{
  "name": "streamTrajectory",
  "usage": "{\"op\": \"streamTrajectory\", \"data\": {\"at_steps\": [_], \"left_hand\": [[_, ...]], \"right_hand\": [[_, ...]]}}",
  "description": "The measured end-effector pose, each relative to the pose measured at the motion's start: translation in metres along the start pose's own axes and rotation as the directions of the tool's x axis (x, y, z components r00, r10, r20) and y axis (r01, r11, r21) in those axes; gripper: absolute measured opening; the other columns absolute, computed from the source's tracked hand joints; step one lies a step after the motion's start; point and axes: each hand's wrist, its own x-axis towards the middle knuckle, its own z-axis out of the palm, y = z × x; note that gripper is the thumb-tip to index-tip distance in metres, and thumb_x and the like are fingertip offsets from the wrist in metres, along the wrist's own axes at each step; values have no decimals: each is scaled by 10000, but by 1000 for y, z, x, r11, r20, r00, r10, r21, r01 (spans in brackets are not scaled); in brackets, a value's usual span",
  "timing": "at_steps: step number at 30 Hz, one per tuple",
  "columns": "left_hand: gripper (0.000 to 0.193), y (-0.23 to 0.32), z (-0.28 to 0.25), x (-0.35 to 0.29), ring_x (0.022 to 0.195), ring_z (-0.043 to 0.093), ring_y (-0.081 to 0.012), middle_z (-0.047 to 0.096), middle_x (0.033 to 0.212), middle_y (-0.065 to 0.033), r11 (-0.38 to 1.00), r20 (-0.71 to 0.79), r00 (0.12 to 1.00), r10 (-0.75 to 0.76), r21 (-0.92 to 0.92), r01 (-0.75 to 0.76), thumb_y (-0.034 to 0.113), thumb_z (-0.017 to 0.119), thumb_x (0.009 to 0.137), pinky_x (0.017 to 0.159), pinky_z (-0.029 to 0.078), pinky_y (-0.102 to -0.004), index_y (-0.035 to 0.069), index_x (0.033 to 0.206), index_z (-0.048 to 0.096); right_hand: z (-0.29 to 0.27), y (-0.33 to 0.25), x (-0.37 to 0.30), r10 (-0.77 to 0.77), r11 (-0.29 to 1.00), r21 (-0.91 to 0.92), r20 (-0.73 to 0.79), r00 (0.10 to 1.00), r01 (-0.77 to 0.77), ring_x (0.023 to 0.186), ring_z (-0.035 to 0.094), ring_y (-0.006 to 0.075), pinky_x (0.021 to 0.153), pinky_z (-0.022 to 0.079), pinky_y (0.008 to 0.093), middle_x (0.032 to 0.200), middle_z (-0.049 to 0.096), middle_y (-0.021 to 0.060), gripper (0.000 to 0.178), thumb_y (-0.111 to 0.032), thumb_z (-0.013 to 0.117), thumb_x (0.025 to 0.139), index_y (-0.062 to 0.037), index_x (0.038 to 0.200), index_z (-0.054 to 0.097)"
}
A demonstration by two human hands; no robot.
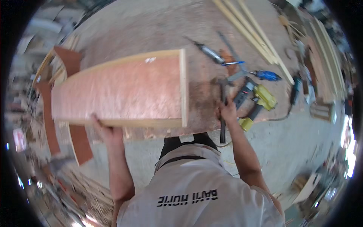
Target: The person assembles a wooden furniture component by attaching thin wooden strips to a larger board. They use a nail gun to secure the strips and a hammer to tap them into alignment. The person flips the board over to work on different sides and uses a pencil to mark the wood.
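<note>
1. You could pass a hand over the tabletop between the wooden panel and the hammer in your right hand.
2. Rightward, a yellow power tool blocks you.
3. Farther out, wooden strips obstruct you.

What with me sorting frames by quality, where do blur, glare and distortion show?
Head view: motion blur softens the right hand and hammer; also in the head view, pale sheen on the plywood panel and blown-out light near the right rim; head view again, black corners, the worktable's front edge bent.

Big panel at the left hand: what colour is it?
The big panel is pinkish brown, in the head view.
</note>
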Motion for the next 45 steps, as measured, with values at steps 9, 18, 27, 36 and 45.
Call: {"op": "streamTrajectory", "data": {"at_steps": [9, 18, 27, 36, 45], "left_hand": [[664, 64, 61, -19, 1350, 467, -272, 479, 1471, -103, 462, -13, 824, -566, -833, 303, 534, 526, 1003, 1159, 376, -454, 62, 1454, 408], [465, 44, 60, -145, 948, 648, -162, 685, 1027, -64, 683, 89, 710, -698, -214, 698, 495, 561, 1004, 811, 518, -302, 72, 1187, 621], [467, 170, 200, -103, 1337, 470, -203, 502, 1420, -169, 965, 733, 653, -191, 21, 260, 142, 564, 1030, 1115, 378, -361, -33, 1436, 413], [614, 137, 249, -63, 1348, 458, -273, 434, 1462, -247, 971, 535, 834, -135, -96, 220, 151, 547, 1031, 1125, 357, -374, -119, 1499, 255], [639, 131, 244, -71, 1343, 439, -295, 420, 1457, -240, 998, 454, 889, -63, 31, 55, 130, 566, 1011, 1126, 343, -382, -109, 1508, 242]], "right_hand": [[-179, 93, 47, -446, 894, -347, -644, 622, 282, 863, 667, 209, 786, 541, 332, 989, 694, 124, 469, -215, 797, 859, 97, 1169, 633], [-187, 65, 53, 126, 756, 654, -203, 971, 38, 847, 660, 196, 733, 556, 332, 1050, 681, 82, 378, -156, 787, 877, -37, 1198, 627], [-159, -92, -16, -253, 826, 546, 133, 958, 142, 836, 662, 209, 638, 533, 305, 1031, 663, 113, 513, -116, 787, 771, 0, 1224, 577], [-74, -173, -25, -357, 797, 598, 582, 730, -87, 784, 704, 227, 684, 588, 334, 1229, 630, 230, 679, -144, 791, 753, 24, 1356, 527], [-60, -163, -11, -371, 695, 675, 632, 680, -248, 679, 650, 187, 585, 561, 272, 1147, 638, 228, 629, -75, 769, 788, 10, 1358, 517]]}}
